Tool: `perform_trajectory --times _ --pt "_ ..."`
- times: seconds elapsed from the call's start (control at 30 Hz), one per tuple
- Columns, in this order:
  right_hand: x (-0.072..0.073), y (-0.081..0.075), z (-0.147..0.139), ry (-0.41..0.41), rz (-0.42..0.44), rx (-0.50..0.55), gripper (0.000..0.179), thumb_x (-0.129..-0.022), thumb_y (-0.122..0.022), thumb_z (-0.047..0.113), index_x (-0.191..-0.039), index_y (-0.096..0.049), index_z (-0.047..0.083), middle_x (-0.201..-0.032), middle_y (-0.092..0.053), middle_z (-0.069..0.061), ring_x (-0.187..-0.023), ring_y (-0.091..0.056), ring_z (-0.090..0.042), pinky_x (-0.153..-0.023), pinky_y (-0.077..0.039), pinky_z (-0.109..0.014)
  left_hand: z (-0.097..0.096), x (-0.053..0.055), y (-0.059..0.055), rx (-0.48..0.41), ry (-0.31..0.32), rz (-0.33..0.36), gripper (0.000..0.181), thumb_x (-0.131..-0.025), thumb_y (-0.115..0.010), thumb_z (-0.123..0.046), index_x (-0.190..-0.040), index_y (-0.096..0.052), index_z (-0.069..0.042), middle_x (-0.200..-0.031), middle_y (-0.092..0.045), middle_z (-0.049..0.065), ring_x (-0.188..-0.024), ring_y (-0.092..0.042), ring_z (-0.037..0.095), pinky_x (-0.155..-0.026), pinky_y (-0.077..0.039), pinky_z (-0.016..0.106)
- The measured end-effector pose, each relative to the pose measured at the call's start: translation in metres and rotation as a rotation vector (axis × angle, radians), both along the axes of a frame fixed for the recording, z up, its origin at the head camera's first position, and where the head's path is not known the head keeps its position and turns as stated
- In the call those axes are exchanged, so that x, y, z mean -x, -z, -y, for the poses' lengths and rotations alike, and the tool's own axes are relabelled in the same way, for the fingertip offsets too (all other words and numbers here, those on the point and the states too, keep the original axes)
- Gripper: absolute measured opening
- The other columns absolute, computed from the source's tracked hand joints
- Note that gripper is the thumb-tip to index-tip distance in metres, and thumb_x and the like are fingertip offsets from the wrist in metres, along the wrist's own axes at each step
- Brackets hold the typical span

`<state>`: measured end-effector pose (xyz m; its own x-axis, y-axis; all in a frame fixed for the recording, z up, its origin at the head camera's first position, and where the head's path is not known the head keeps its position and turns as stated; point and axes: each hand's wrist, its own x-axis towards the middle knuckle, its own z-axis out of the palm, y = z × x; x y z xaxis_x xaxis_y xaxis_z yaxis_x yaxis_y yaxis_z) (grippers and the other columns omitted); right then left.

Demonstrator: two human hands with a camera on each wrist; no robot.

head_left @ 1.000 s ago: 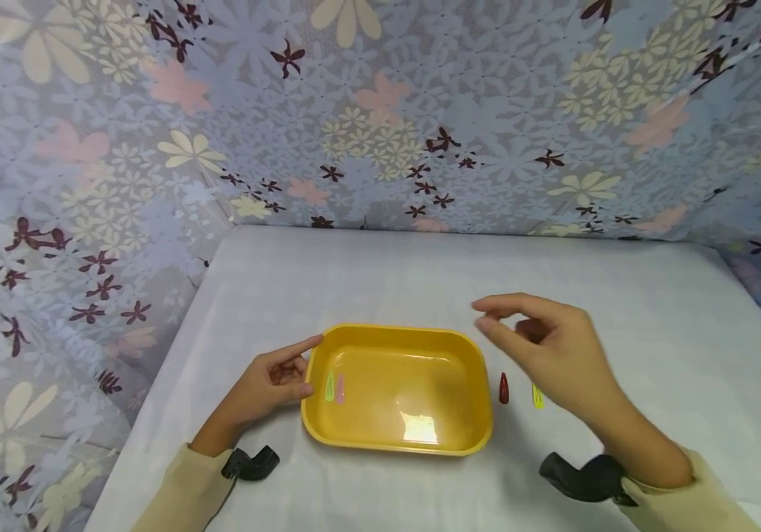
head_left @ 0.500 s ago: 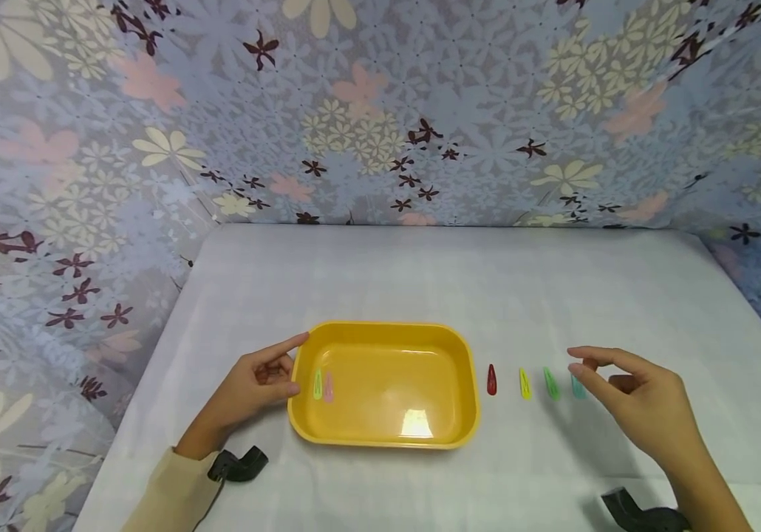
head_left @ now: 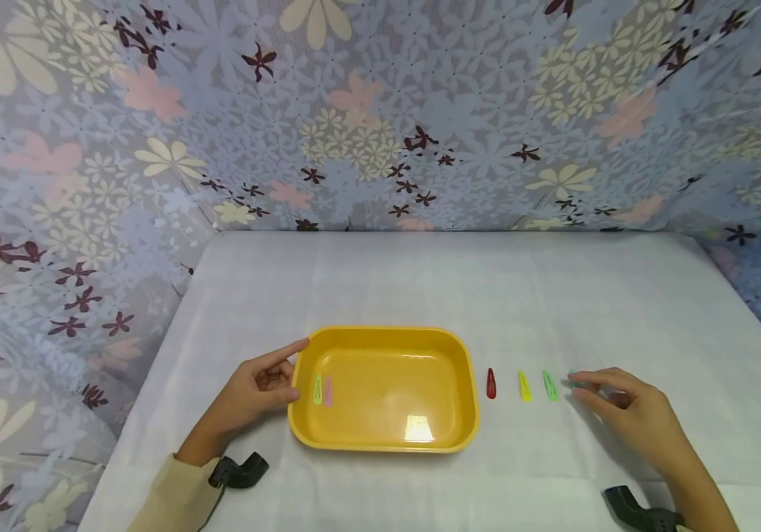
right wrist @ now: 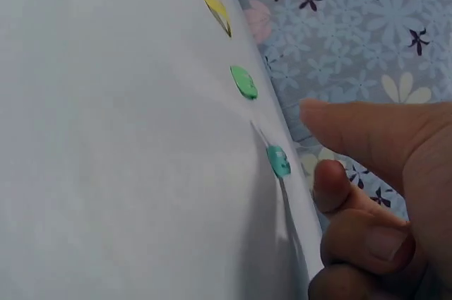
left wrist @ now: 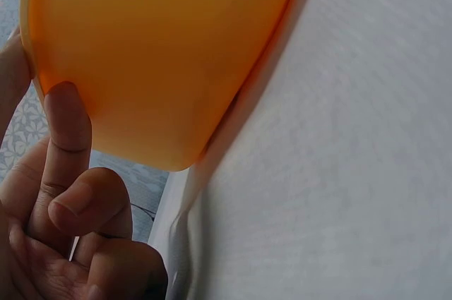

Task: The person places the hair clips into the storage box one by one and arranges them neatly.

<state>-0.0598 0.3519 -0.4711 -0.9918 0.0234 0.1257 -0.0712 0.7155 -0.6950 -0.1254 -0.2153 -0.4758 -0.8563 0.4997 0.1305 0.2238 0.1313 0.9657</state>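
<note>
My left hand (head_left: 253,389) holds the yellow plastic tray (head_left: 383,448) by its left end, with index finger and thumb at the rim and the other fingers curled. In the left wrist view a fingertip (left wrist: 67,99) rests against the tray's outer wall. My right hand (head_left: 633,414) hovers over a teal snap hair clip (right wrist: 279,162), thumb and index finger apart. That clip lies on the white cloth, mostly covered by the hand in the head view. Left of it lie a green hair clip (head_left: 550,385), a yellow hair clip (head_left: 524,386) and a red hair clip (head_left: 490,383).
Inside the tray, near its left end, a light green hair clip (head_left: 318,389) and a pink hair clip (head_left: 329,391) lie side by side. A white cloth (head_left: 380,281) covers the table. Floral fabric (head_left: 380,111) hangs behind and at the left.
My right hand has moved from beside the tray's right end rightward and down to the teal hair clip. The left hand stays at the tray. The head view has shifted slightly.
</note>
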Motion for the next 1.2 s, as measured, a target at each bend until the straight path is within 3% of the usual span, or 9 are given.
perform_trajectory --times 0.17,0.4,0.63,0.9,1.2 --pt "0.0 0.005 0.005 0.039 -0.022 0.023 0.024 -0.095 -0.076 0.022 -0.118 -0.077 0.016 -0.097 -0.063 0.007 -0.047 -0.042 -0.013 -0.045 -0.035 -0.028 0.001 0.0 -0.001 0.003 0.004 -0.01 0.069 -0.09 -0.074 0.004 -0.153 -0.047 -0.005 -0.094 -0.065 0.013 -0.069 -0.053 0.015 -0.061 -0.048 0.024" --pt "0.001 0.008 0.009 0.087 -0.111 -0.09 0.021 -0.091 -0.08 0.014 -0.111 -0.079 0.016 -0.098 -0.066 0.004 -0.051 -0.042 -0.012 -0.046 -0.036 -0.024 0.002 0.0 -0.001 -0.003 0.001 0.013 0.071 -0.09 -0.075 0.003 -0.154 -0.046 -0.006 -0.094 -0.066 0.013 -0.068 -0.052 0.014 -0.06 -0.047 0.024" --pt "0.001 0.011 0.012 0.1 -0.101 -0.174 0.019 -0.09 -0.081 0.02 -0.109 -0.08 0.016 -0.107 -0.071 -0.004 -0.057 -0.045 -0.01 -0.05 -0.037 -0.023 0.001 -0.001 0.0 0.005 0.001 0.004 0.071 -0.089 -0.076 0.003 -0.154 -0.047 -0.007 -0.093 -0.066 0.01 -0.067 -0.051 0.015 -0.059 -0.045 0.025" --pt "0.001 0.012 0.014 0.112 -0.116 -0.248 0.02 -0.085 -0.084 0.013 -0.106 -0.082 0.012 -0.104 -0.071 -0.007 -0.064 -0.048 -0.008 -0.054 -0.039 -0.022 0.001 -0.001 0.0 0.001 0.011 0.003 0.07 -0.09 -0.075 0.002 -0.154 -0.046 -0.006 -0.093 -0.066 0.011 -0.067 -0.051 0.014 -0.058 -0.045 0.025" --pt "0.001 0.012 0.015 0.106 -0.129 -0.22 0.021 -0.086 -0.084 0.014 -0.107 -0.081 0.011 -0.097 -0.076 -0.008 -0.055 -0.041 -0.008 -0.049 -0.034 -0.025 0.0 -0.001 0.0 -0.009 0.014 -0.009 0.069 -0.09 -0.074 0.004 -0.153 -0.047 -0.004 -0.093 -0.065 0.011 -0.067 -0.051 0.016 -0.059 -0.045 0.025"
